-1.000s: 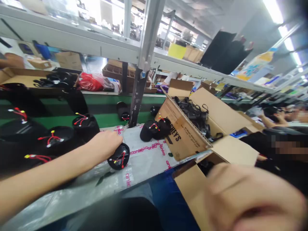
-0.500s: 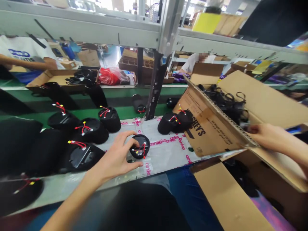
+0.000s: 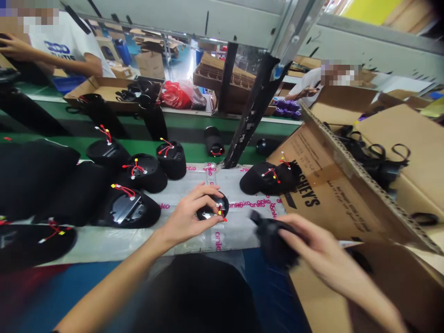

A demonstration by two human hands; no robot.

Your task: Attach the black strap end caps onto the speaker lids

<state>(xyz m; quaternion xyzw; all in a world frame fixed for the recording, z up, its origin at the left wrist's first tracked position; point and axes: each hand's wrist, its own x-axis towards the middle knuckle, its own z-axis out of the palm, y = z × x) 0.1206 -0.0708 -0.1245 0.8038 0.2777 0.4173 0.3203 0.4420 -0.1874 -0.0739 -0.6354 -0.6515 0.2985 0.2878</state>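
Left hand (image 3: 187,217) grips a round black unit (image 3: 212,206) with red wires on a plastic sheet (image 3: 239,233); right hand (image 3: 322,243) closes around a black object (image 3: 277,243), too blurred to identify.

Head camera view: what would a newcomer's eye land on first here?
The left hand grips a round black cap with red wires mid-sheet on the plastic-covered bench. Similar wired black caps crowd to its left. At right, the right hand clutches a black piece beside a large open HERSHEY'S carton.
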